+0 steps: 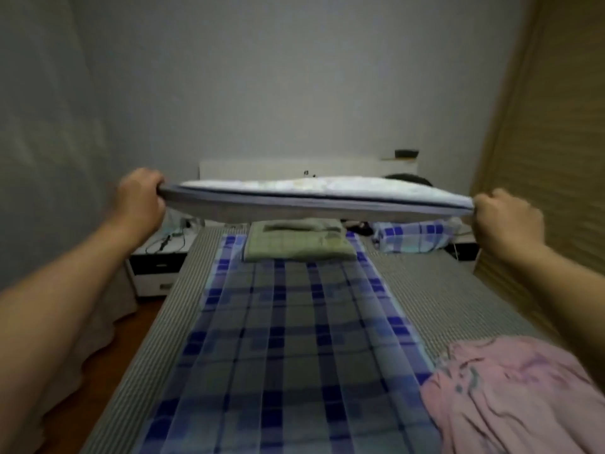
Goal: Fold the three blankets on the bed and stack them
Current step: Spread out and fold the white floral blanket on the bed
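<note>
Bed (425, 290): sitting below the grip.
Grip: left hand (140, 199) and right hand (507, 221) clamping folded blanket (314, 199) ends.
Risk: middle sagging, layers probably sliding apart.

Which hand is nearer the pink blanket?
Right. The right hand grips the lifted blanket's end above the bed's right side, where the pink blanket lies; the left hand grips the opposite end.

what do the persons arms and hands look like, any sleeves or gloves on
Both forearms are bare as far as the view shows, with no sleeve in sight. The left hand and the right hand wear no gloves. No watch, ring or bracelet can be made out, though the picture is somewhat blurred.
</note>
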Tool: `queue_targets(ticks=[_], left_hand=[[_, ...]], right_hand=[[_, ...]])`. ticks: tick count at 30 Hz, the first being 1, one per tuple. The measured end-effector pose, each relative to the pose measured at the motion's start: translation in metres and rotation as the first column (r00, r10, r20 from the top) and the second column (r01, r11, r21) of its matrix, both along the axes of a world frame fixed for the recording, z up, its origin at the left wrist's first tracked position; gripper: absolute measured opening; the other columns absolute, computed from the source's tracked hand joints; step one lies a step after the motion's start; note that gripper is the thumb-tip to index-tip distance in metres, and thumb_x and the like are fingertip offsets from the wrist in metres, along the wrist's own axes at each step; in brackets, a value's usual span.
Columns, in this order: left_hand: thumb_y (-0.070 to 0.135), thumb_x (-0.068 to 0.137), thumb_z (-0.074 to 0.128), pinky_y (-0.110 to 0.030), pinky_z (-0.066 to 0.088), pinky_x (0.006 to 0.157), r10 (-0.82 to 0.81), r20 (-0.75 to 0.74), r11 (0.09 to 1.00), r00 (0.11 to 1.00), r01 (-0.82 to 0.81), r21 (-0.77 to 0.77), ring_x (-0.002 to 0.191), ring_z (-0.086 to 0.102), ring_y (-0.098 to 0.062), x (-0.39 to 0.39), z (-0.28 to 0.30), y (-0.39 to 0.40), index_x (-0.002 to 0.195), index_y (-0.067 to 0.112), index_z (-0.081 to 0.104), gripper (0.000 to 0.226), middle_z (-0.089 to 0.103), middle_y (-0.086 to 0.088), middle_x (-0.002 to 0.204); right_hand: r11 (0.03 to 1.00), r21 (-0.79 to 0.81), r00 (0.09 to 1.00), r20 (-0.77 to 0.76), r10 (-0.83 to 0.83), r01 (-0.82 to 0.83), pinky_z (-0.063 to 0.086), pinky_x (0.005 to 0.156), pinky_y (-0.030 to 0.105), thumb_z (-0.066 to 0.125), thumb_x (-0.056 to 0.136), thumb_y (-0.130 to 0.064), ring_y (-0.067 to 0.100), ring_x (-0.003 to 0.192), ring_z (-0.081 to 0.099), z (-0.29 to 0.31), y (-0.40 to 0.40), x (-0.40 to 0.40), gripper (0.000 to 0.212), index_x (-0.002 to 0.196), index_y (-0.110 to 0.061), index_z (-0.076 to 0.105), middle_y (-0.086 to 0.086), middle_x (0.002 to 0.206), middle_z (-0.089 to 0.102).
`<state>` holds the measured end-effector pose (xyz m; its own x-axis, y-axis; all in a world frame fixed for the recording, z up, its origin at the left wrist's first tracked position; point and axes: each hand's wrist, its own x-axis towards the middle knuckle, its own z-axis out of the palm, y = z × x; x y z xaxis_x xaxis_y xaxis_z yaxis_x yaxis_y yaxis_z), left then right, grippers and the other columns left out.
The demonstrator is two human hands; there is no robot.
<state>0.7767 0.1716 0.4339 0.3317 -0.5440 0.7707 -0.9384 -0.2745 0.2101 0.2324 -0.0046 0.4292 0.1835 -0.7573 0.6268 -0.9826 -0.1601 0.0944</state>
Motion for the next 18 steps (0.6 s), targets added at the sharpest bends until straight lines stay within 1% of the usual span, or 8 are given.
queue_targets(ticks=[2, 6, 9, 11, 13, 15, 17, 18], left_hand=[[-0.012, 0.072, 0.054, -0.054, 0.049, 0.069, 0.013, -0.11, 0.998, 0.994, -0.007, 0.061, 0.075, 0.059, -0.049, 0.0, -0.092, 0.027, 0.079, -0.012, 0.066, 0.014, 0.06, -0.033, 0.084], [-0.015, 0.079, 0.062, -0.049, 0.044, 0.098, 0.147, -0.431, 0.979, 0.89, -0.069, 0.191, 0.109, 0.052, -0.048, -0.039, -0.282, 0.111, 0.098, -0.009, 0.071, 0.022, 0.049, -0.032, 0.128], [-0.014, 0.08, 0.057, -0.045, 0.041, 0.095, 0.313, -0.523, 0.922, 0.793, -0.122, 0.367, 0.106, 0.051, -0.046, -0.089, -0.419, 0.183, 0.088, -0.005, 0.071, 0.019, 0.046, -0.034, 0.128], [-0.015, 0.082, 0.054, -0.048, 0.043, 0.094, 0.452, -0.58, 0.839, 0.677, -0.102, 0.535, 0.1, 0.053, -0.045, -0.115, -0.494, 0.226, 0.087, -0.002, 0.072, 0.023, 0.049, -0.032, 0.122], [-0.017, 0.08, 0.056, -0.049, 0.047, 0.092, 0.53, -0.602, 0.742, 0.597, 0.017, 0.67, 0.103, 0.056, -0.046, -0.138, -0.56, 0.26, 0.086, 0.004, 0.074, 0.028, 0.058, -0.031, 0.114], [-0.011, 0.082, 0.057, -0.04, 0.048, 0.084, 0.557, -0.657, 0.688, 0.509, 0.161, 0.708, 0.095, 0.061, -0.042, -0.155, -0.609, 0.283, 0.077, 0.018, 0.073, 0.033, 0.065, -0.019, 0.095], [-0.005, 0.086, 0.057, -0.028, 0.048, 0.075, 0.587, -0.745, 0.724, 0.316, 0.206, 0.658, 0.094, 0.062, -0.037, -0.168, -0.627, 0.295, 0.077, 0.022, 0.07, 0.032, 0.068, -0.015, 0.093], [-0.002, 0.087, 0.059, -0.023, 0.049, 0.072, 0.599, -0.783, 0.769, 0.166, 0.151, 0.621, 0.097, 0.062, -0.037, -0.172, -0.627, 0.295, 0.081, 0.018, 0.071, 0.024, 0.068, -0.015, 0.096]], right_hand=[[0.998, 0.035, 0.997, -0.05, 0.056, -0.055, 0.037, 0.056, 0.033, 0.058, 0.089, -0.013, 0.037, 0.075, 0.059, -0.079, 0.011, -0.006, 0.019, 0.106, -0.009, 0.062, 0.016, 0.094, 0.052], [0.956, 0.266, 0.978, -0.128, 0.164, -0.126, 0.044, 0.05, 0.034, 0.06, 0.085, -0.012, 0.038, 0.07, 0.059, -0.241, 0.053, -0.017, 0.039, 0.124, -0.015, 0.055, 0.015, 0.112, 0.052], [0.868, 0.489, 0.968, -0.16, 0.191, -0.09, 0.046, 0.047, 0.033, 0.068, 0.076, -0.006, 0.036, 0.071, 0.059, -0.36, 0.1, -0.038, 0.057, 0.13, -0.016, 0.053, 0.014, 0.123, 0.049], [0.785, 0.617, 0.972, -0.145, 0.187, -0.06, 0.048, 0.045, 0.036, 0.072, 0.068, -0.001, 0.037, 0.069, 0.06, -0.43, 0.135, -0.06, 0.063, 0.128, -0.013, 0.058, 0.016, 0.124, 0.049], [0.676, 0.736, 0.978, -0.147, 0.15, 0.007, 0.05, 0.045, 0.037, 0.077, 0.063, -0.001, 0.038, 0.071, 0.062, -0.503, 0.162, -0.081, 0.066, 0.125, -0.015, 0.061, 0.016, 0.126, 0.047], [0.562, 0.825, 0.976, -0.168, 0.14, 0.062, 0.055, 0.058, 0.042, 0.075, 0.071, -0.014, 0.039, 0.084, 0.061, -0.557, 0.185, -0.096, 0.059, 0.126, -0.024, 0.056, 0.013, 0.129, 0.042], [0.447, 0.894, 0.998, 0.001, -0.06, 0.026, 0.053, 0.077, 0.05, 0.064, 0.081, -0.021, 0.042, 0.094, 0.056, -0.587, 0.208, -0.098, 0.042, 0.121, -0.024, 0.049, 0.015, 0.122, 0.043], [0.451, 0.892, 0.957, 0.119, -0.264, 0.013, 0.05, 0.082, 0.052, 0.063, 0.082, -0.014, 0.046, 0.096, 0.055, -0.602, 0.215, -0.1, 0.041, 0.12, -0.016, 0.048, 0.021, 0.119, 0.047]])
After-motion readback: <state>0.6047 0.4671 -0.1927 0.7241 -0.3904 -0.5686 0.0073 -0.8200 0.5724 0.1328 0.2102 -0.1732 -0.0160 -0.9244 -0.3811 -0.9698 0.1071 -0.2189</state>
